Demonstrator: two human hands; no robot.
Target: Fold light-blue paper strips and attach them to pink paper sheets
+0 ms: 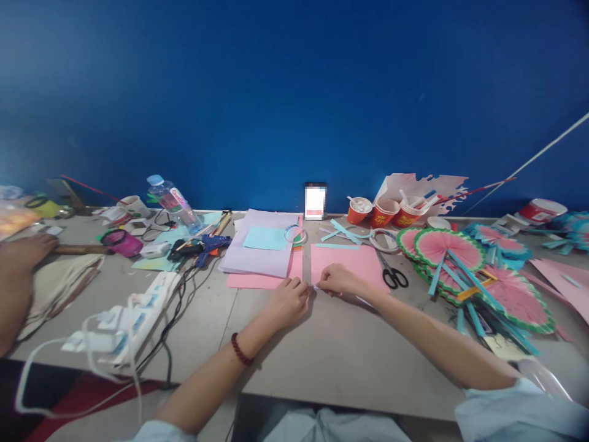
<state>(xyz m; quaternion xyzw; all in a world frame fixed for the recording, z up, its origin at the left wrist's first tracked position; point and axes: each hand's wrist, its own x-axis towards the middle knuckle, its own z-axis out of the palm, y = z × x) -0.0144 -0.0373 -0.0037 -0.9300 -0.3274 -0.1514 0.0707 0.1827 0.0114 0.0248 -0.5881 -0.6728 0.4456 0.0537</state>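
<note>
My left hand [289, 301], a dark red bead bracelet [241, 350] at its wrist, rests on the grey table with its fingers curled together. Close beside it, my right hand [339, 280] is closed in a pinch over the near edge of a pink paper sheet [359, 261]. A small pale sliver shows between the fingertips of both hands; its kind is hidden. Another pale edge peeks out under my right wrist. Beyond my left hand lie a lavender sheet [257, 258] and a light blue piece of paper [265, 237]. Black-handled scissors [394, 278] lie right of the pink sheet.
Pink-and-green pleated paper fans [451, 248] lie at right, before red paper cups [384, 212]. A phone [315, 201] leans on the blue wall. At left are a blue glue gun [210, 247], a bottle [177, 205], a power strip [150, 316] with cables, and another person's hand [34, 248].
</note>
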